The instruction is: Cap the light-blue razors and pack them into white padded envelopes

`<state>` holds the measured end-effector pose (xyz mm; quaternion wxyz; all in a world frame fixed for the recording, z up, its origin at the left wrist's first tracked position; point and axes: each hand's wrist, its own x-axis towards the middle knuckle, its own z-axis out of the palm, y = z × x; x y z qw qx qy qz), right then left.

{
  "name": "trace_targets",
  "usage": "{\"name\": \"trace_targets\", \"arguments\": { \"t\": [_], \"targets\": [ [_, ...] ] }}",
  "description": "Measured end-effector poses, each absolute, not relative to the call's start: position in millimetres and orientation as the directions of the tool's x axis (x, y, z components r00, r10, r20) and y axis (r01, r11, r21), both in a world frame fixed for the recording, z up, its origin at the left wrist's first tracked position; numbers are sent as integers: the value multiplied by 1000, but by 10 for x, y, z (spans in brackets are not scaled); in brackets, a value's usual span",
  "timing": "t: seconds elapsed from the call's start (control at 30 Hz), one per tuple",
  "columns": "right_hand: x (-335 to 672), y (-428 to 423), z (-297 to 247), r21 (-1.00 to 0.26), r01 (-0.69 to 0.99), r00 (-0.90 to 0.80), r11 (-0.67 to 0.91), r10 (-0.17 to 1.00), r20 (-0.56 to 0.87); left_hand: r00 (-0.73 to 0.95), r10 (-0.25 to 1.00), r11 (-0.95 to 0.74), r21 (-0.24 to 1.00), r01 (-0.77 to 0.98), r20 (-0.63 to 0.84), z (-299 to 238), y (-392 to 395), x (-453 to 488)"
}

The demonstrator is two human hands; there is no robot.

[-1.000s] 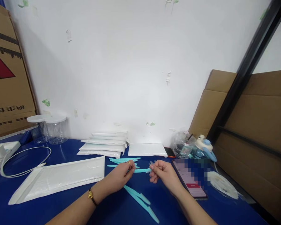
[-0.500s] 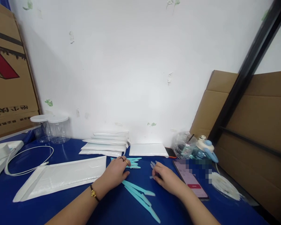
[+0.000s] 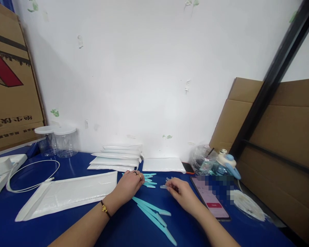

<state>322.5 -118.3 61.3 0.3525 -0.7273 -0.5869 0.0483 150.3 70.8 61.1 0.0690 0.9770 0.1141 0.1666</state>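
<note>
My left hand [image 3: 131, 184] is closed in a pinch at a small pile of teal eyebrow razors [image 3: 150, 186], with the end of one at its fingertips. Part of the pile is hidden behind that hand. Three more teal eyebrow razors [image 3: 154, 207] lie fanned out on the blue table in front, below both hands. To the right, my right hand [image 3: 179, 192] pinches a small clear plastic cap [image 3: 163, 187], which sticks out leftward from the fingertips. Other clear caps [image 3: 169, 178] show just behind those fingers.
A white padded mailer [image 3: 72, 193] lies at left, with stacked mailers [image 3: 115, 161] behind. Another white packet [image 3: 163, 164] rests against the wall. A phone [image 3: 211, 200] is beside my right arm. Lidded clear jars [image 3: 66, 144] and a white cable [image 3: 32, 164] are at far left.
My left hand's fingers have drawn together over the razor pile. The right fingers have shifted slightly, and a clear cap now points left from them.
</note>
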Motion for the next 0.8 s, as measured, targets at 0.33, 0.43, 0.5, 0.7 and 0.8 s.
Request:
{"name": "trace_targets", "arguments": {
  "t": [0.33, 0.43, 0.5, 0.7, 0.8],
  "targets": [
    [3136, -1160, 635, -621, 783, 311, -33, 885, 345, 936, 208, -963, 225, 146, 283, 680, 557, 1494],
    [3180, -1155, 590, -687, 727, 347, -6, 866, 359, 933, 204, -963, 233, 136, 297, 662, 578, 1493],
    [3221, -1150, 558, -732, 681, 388, 7, 844, 370, 932, 203, -962, 238, 132, 301, 656, 591, 1493],
    [3259, -1136, 532, -810, 580, 441, 89, 802, 403, 929, 212, -956, 263, 132, 303, 651, 601, 1493],
    [3228, -1124, 526, -808, 577, 419, 119, 806, 418, 929, 219, -950, 282, 134, 299, 645, 597, 1497]
  ]
}}
